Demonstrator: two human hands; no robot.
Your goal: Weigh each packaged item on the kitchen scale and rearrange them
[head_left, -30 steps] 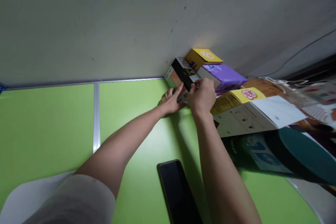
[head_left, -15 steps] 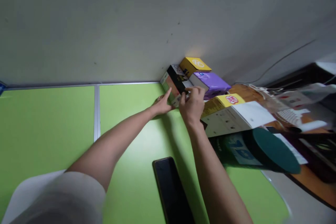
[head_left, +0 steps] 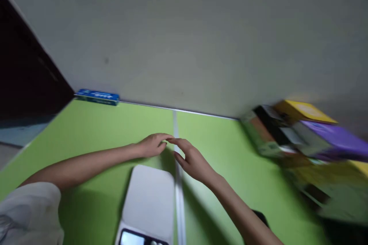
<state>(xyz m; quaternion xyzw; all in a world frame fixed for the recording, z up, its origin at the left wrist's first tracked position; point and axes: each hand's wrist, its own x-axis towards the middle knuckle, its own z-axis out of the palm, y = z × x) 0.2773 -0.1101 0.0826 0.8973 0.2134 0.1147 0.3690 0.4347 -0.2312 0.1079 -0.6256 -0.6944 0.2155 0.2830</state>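
My left hand (head_left: 153,144) and my right hand (head_left: 193,157) meet over the green table (head_left: 138,120), their fingertips touching or overlapping near the grey seam strip. Both hands are bare, the fingers stretched out and thumbs apart, and I see nothing held in either. Just below them, closer to me, lies a white digital scale (head_left: 149,199) with a dark panel and a lit display at its near end. A dark phone (head_left: 261,217) is mostly covered by my right forearm.
A long blue box (head_left: 97,96) lies against the wall at the far left. Blurred on the right are a black-and-orange box (head_left: 263,130), a yellow box (head_left: 307,111), a purple pack (head_left: 339,138) and more boxes. A dark panel (head_left: 28,65) rises at the left edge.
My hands have left the boxes by the wall and come together near the table seam. The view has swung left, bringing the scale and blue box into sight.
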